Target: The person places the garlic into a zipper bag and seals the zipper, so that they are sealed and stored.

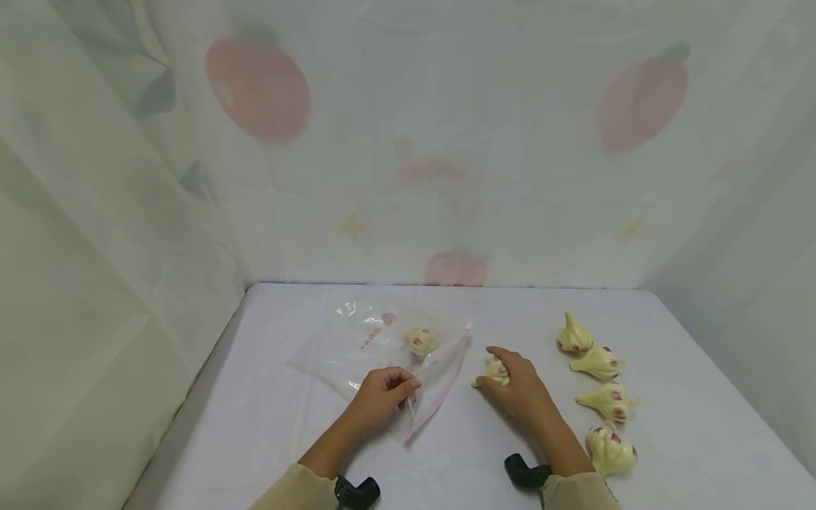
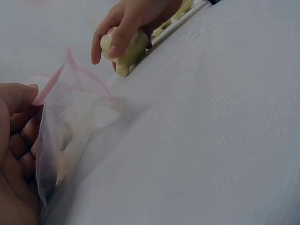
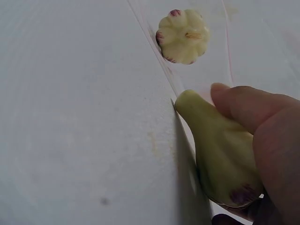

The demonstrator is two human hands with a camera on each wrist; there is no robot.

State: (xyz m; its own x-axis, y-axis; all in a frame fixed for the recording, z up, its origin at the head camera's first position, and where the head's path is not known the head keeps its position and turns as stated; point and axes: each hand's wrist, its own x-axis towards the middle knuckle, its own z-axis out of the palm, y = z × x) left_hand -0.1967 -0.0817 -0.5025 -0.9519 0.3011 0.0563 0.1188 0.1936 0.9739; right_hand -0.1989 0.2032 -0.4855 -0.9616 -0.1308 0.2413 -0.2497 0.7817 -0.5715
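A clear plastic zip bag with a pink closure strip (image 1: 454, 379) lies on the table, one garlic bulb (image 1: 422, 343) inside it. My left hand (image 1: 381, 393) pinches the bag's edge near its mouth; in the left wrist view the thumb (image 2: 23, 93) presses on the pink strip and the mouth gapes. To the right of the bag, my right hand (image 1: 524, 393) grips another garlic bulb (image 1: 497, 370) between thumb and fingers. Seen from the right wrist, this bulb (image 3: 225, 154) lies on its side, its stem pointing toward the bag. Part of it is hidden by the hand.
Several more garlic bulbs (image 1: 608, 402) form a column along the right side of the white table (image 1: 255, 425). Printed curtains (image 1: 357, 156) hang behind the table and at both sides. Black wrist mounts (image 1: 525, 473) sit on both forearms.
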